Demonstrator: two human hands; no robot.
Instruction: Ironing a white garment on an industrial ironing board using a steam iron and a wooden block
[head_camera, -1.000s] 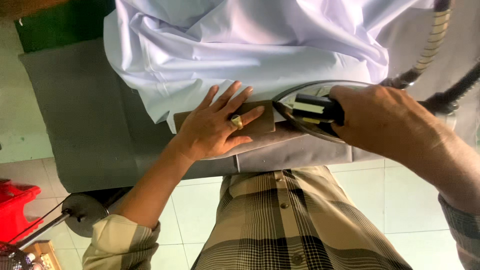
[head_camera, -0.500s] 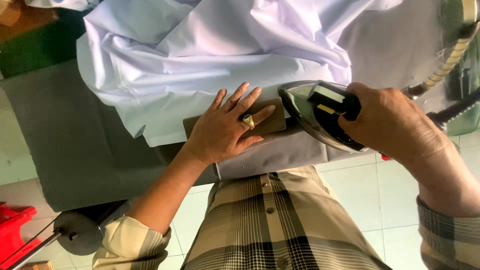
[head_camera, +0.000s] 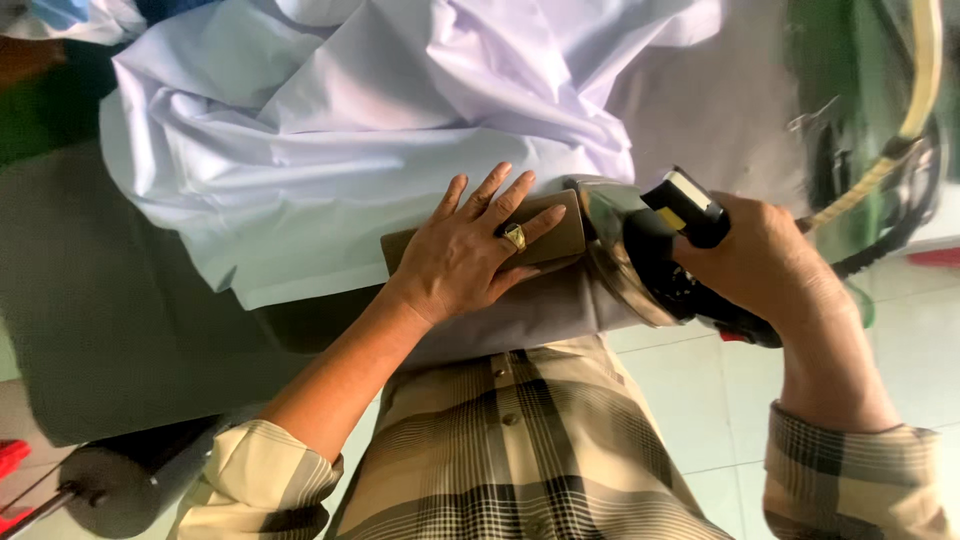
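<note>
My left hand (head_camera: 468, 250), with a ring on one finger, lies flat with fingers spread on a brown card template (head_camera: 558, 236) that rests on the hem of a white garment (head_camera: 380, 130). My right hand (head_camera: 765, 262) grips the black handle of a steam iron (head_camera: 630, 250). The iron's metal sole stands tilted on edge just right of the template, at the near edge of the grey ironing table (head_camera: 130, 320). The garment is bunched in loose folds over the table's far side.
A braided hose (head_camera: 905, 130) and dark cable run from the iron up the right side. A green surface (head_camera: 850, 90) lies behind it. Pale floor tiles (head_camera: 700, 390) show below. A round metal part (head_camera: 105, 485) sits at bottom left, with something red (head_camera: 10, 455) beside it.
The iron has tipped up from lying near flat onto its edge and drawn slightly right of the template. My left hand stays pressed on the template. The view has shifted.
</note>
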